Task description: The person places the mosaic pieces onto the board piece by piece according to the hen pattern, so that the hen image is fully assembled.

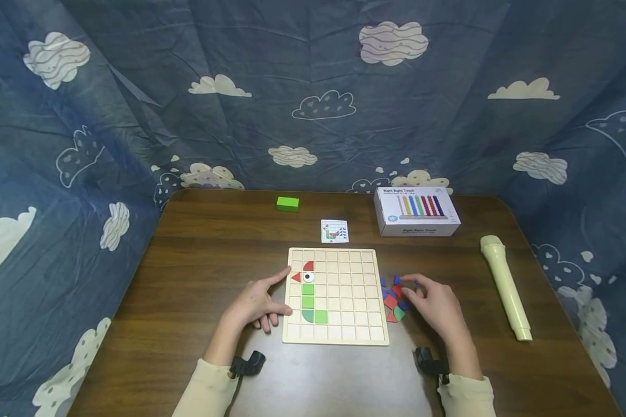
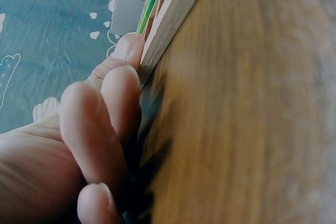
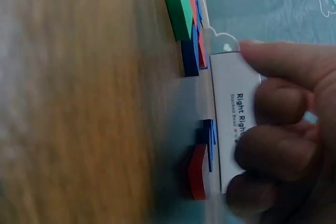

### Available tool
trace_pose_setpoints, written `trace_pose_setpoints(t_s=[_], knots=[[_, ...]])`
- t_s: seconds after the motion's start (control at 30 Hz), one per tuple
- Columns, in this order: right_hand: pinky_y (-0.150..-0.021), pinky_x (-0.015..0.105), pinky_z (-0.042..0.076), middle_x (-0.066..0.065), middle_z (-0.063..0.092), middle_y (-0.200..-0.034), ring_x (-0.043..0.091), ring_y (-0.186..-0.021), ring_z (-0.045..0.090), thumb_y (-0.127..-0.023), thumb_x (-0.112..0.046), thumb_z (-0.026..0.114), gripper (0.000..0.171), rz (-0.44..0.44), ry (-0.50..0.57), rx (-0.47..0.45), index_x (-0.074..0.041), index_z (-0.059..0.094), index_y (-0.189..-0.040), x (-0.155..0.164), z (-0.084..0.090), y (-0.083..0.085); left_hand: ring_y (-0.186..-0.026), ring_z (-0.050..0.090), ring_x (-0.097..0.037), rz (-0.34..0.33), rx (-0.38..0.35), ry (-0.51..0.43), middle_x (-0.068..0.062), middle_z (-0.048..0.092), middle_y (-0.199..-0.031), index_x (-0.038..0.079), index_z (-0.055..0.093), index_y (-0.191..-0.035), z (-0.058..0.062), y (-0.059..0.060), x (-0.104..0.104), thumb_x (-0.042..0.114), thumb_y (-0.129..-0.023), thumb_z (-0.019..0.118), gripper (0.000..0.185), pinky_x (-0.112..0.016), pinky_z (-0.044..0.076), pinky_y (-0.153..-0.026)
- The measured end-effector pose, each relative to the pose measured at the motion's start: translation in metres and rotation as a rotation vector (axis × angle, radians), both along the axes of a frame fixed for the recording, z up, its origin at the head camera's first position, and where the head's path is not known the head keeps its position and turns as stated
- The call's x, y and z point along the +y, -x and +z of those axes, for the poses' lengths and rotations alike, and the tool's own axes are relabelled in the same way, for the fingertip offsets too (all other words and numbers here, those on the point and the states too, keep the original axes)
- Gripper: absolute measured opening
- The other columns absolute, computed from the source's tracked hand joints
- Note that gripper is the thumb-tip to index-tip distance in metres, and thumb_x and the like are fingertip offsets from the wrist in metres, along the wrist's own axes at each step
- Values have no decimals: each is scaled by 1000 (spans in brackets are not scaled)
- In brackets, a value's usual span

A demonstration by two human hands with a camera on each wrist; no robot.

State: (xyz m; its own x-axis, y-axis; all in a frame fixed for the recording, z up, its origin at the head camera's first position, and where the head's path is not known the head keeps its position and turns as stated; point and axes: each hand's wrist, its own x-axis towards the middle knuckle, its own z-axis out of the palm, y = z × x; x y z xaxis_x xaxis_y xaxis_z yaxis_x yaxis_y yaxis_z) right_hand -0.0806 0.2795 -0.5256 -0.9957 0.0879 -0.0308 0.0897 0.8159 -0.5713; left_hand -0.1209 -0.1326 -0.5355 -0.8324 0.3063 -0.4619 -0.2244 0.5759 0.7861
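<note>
A square wooden grid board (image 1: 350, 300) lies at the middle of the table. On its left part sit a red quarter-round (image 1: 308, 266), a red triangle (image 1: 296, 277), an eye tile (image 1: 308, 277), and several green tiles (image 1: 308, 289). My left hand (image 1: 255, 300) rests against the board's left edge, index finger and thumb spread along it. To the right of the board, my right hand (image 1: 438, 304) hovers with thumb and index apart over loose red, blue and green pieces (image 1: 390, 302). Nothing shows between its fingertips. In the right wrist view, a green piece (image 3: 177, 6) lies nearby.
Behind the board lies a small pattern card (image 1: 335, 231). A green block (image 1: 288, 204) sits at the back, and a white box (image 1: 417, 213) with bead pictures stands back right. A pale yellow tube (image 1: 506, 289) lies at the right. Patterned cloth (image 1: 313, 133) hangs behind the table.
</note>
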Motion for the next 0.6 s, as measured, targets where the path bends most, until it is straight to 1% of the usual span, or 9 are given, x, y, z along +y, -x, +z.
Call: trace_pose_setpoints(t_s=[0.07,0.13,0.27,0.47,0.6], knots=[[-52,28,34,1,51,-66,18,-59,46,-100,-30,75,34,35,-20,-63,-14,74,-129,3,-1,1,-42,67,-19,3,-2,1,-10,72,-60,51,34,-163,0,0,0,31,-81,94,103,-27,50,-39],[-53,28,33,1,51,-66,18,-59,46,-99,-32,75,35,61,-30,-93,-14,74,-129,5,-2,2,-42,67,-19,3,-1,1,-10,72,-60,51,35,-163,0,0,0,31,-81,94,103,-27,50,-39],[-52,28,32,0,50,-65,17,-59,45,-99,-32,76,36,75,-61,-104,-14,75,-129,5,-5,3,-42,67,-19,-2,5,11,-10,72,-59,50,34,-163,1,0,0,31,-82,94,102,-27,49,-39],[-53,29,33,1,52,-66,18,-59,46,-98,-32,76,36,60,-93,-127,-15,74,-130,4,-6,5,-41,66,-18,-1,9,13,-9,72,-59,49,34,-164,2,-1,1,30,-83,93,102,-27,49,-38],[-53,30,34,2,52,-66,18,-59,46,-97,-32,78,36,45,-111,-126,-13,73,-127,3,-7,4,-42,67,-18,1,12,13,-9,72,-59,48,34,-164,3,-1,1,30,-83,93,102,-27,49,-39]])
